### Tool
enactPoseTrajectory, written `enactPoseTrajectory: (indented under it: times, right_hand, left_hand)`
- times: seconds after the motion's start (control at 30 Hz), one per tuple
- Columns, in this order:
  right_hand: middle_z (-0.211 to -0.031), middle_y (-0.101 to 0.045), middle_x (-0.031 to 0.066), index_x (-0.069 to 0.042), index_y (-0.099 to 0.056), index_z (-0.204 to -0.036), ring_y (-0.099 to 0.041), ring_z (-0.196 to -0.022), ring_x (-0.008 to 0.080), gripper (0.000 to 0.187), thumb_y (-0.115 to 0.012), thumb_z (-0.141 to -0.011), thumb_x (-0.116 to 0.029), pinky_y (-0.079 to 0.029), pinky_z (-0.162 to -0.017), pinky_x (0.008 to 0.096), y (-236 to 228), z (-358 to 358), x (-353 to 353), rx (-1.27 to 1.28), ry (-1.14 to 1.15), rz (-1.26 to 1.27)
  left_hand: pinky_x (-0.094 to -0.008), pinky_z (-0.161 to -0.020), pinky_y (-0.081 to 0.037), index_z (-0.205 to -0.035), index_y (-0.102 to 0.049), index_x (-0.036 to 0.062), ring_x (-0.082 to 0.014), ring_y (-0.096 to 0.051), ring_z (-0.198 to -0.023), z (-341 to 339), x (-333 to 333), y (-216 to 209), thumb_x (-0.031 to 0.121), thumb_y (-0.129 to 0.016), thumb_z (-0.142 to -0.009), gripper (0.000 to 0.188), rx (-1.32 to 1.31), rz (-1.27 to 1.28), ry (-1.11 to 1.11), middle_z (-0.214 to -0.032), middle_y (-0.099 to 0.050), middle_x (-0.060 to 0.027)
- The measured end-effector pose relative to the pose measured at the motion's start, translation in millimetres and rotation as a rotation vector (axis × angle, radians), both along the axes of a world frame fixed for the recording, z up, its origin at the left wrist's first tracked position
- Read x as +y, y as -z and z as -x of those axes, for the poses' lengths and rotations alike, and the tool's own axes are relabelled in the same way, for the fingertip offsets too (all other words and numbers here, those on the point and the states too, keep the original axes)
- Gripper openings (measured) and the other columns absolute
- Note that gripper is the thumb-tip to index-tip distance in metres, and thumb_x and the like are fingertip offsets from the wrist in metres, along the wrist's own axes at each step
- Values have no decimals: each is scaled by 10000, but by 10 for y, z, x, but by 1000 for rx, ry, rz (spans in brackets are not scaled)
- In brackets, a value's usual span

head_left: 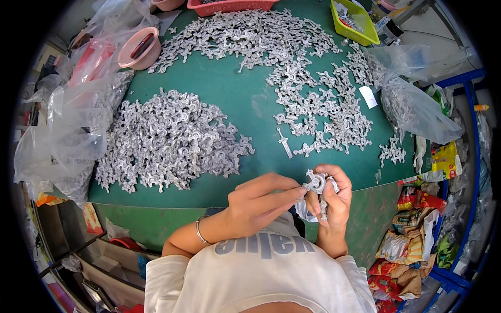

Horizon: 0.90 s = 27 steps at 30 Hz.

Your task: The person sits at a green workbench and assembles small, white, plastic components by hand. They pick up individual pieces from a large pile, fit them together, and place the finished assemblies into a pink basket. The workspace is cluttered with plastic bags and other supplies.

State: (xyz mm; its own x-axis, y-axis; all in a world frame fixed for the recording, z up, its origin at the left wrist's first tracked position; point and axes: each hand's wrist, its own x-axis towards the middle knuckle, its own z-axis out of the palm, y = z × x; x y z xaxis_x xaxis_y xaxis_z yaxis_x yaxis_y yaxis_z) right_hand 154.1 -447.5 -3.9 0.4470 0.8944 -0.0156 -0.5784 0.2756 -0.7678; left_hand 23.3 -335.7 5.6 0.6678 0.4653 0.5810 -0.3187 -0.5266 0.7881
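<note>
In the head view, the only one, the step in hand looks like close handling of a small silver-grey, ring-centred metal casting [315, 182] just below centre right of the frame. The right hand [336, 201] pinches it between thumb and curled fingers; the left hand [258, 206] has its fingertips drawn together at the casting's left edge. Fingers cover much of it, so whether one piece or several are gripped I cannot tell. The next move, I judge, calls for a steady right pinch and fine fingertip work by the left.

Counting: two hands, and one silver metal bangle [198, 231] on the left wrist. The matching castings are too many to count; they form one dense heap [167, 138] at left, one broad spread [323, 109] running from upper centre to right, and one small cluster [391, 152] at far right. One flat-bladed silver metal piece [284, 143] lies right of centre on the green tabletop [214, 78]. Along the top are two pink round plastic bowls [147, 61], one pinkish-red plastic basket [232, 8] and one yellow-green plastic basket [360, 38]; one white paper slip [368, 97] lies upper right.
</note>
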Motion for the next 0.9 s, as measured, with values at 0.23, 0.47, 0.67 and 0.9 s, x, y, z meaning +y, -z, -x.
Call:
enactPoseTrajectory:
  times: [0.23,0.47,0.67,0.9]
  right_hand:
    - [-745,-535,104,80,-492,-1033,-435,-430,91,290,-541,-847,-137,-341,-373,210,-52,27,15,-26,15,-6]
    - [-886,-493,135,88,-501,-990,-446,-440,94,281,-554,-838,-142,-347,-372,211,-6,17,20,-184,65,-19]
    - [-887,-499,135,96,-515,-988,-452,-457,89,261,-538,-844,-121,-356,-392,206,-44,24,15,-188,53,-24]
    - [-848,-512,125,96,-512,-998,-443,-445,82,248,-518,-850,-102,-347,-391,198,-43,30,39,-212,65,-36]
  left_hand:
    - [-256,-530,-477,-902,-620,-10,-214,-595,-668,3,-15,14,-119,-649,-640,285,-34,37,5,-835,-598,-140]
    - [-267,-555,-488,-905,-619,-7,-229,-604,-696,12,-5,43,-126,-649,-637,295,-24,19,-4,-861,-600,-150]
    - [-300,-612,-505,-885,-626,-20,-260,-604,-728,15,-17,85,-109,-638,-604,295,-85,-2,-9,-893,-596,-155]
    - [-306,-624,-506,-874,-623,-28,-262,-604,-729,12,-25,102,-114,-641,-601,287,-88,19,-26,-873,-601,-151]
